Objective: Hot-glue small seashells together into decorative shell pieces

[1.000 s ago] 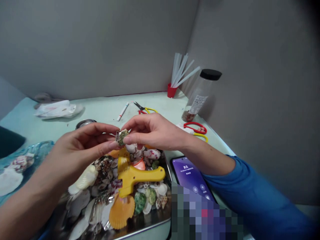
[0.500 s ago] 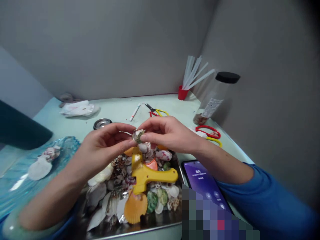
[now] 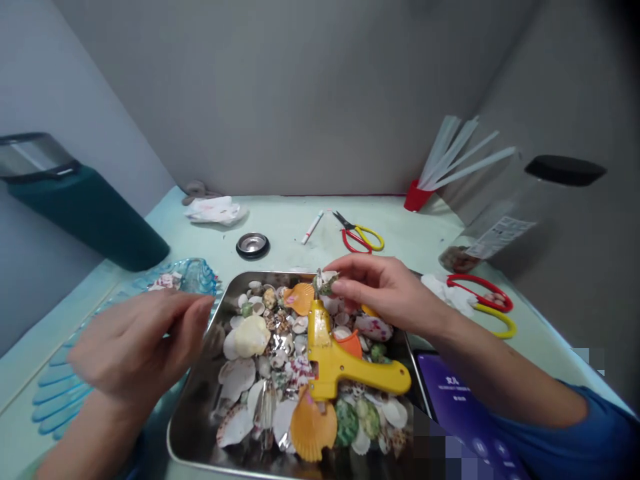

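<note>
Between the thumb and fingers of my right hand (image 3: 375,287) is a small green-and-white shell (image 3: 327,281), held above the far part of a metal tray (image 3: 173,440). The yellow glue gun (image 3: 327,360) lies on the many shells in this tray, its nozzle just under the held shell. My left hand (image 3: 140,333) is over the blue shell-shaped glass dish (image 3: 53,393), left of the tray. Its fingers are curled with the thumb pressed against them; whatever they may hold is hidden. Behind that hand, a whitish-pink shell (image 3: 167,280) lies in the dish.
A dark green bottle (image 3: 95,217) leans into view at left. Farther back are a round metal lid (image 3: 253,245), a marker (image 3: 313,228), scissors (image 3: 357,233) and a red cup (image 3: 417,197) of glue sticks. A clear jar (image 3: 493,227), red-and-yellow handles (image 3: 483,293) and a phone (image 3: 460,407) are right.
My left hand has come away from the shell and moved left over the blue dish. My right hand keeps the shell. The view has shifted, showing more of the tray and bottle.
</note>
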Demonstrator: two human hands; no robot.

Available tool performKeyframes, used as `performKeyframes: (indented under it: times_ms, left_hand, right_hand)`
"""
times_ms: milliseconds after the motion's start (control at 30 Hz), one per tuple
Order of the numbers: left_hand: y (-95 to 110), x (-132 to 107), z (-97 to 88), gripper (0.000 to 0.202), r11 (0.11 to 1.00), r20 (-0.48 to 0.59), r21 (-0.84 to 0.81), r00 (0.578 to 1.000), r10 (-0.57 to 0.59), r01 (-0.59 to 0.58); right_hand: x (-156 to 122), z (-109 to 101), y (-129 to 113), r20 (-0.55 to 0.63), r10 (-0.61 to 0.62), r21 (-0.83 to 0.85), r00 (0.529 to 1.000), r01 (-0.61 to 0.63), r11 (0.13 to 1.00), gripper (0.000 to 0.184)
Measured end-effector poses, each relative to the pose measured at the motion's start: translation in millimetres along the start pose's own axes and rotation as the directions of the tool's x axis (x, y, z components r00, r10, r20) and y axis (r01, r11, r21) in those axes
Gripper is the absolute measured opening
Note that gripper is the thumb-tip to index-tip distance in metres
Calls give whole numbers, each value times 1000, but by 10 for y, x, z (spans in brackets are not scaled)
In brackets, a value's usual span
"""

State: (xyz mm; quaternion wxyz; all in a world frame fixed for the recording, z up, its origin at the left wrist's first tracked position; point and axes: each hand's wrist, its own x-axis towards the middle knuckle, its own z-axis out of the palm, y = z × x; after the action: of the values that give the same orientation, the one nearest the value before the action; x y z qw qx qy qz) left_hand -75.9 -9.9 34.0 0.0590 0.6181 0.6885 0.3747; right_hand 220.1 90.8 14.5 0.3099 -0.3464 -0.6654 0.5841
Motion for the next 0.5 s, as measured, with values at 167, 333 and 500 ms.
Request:
performKeyframes:
  times_ms: [167,333,500]
  left_hand:
    - [337,-14,119,10,958,-28,172,971,236,-227]
    - [409,59,-117,26,964,-44,147,972,232,-223]
    - [725,389,-497,39,926,81,120,933,351,-359]
  right_hand:
    - [-20,-6,20,-14,15,-93,1000,-16,995,28]
    - [-47,24,-74,-67,-9,-197,998,-5,980,29]
    - [-88,65,-332,-234,-135,-339,963,49,939,29]
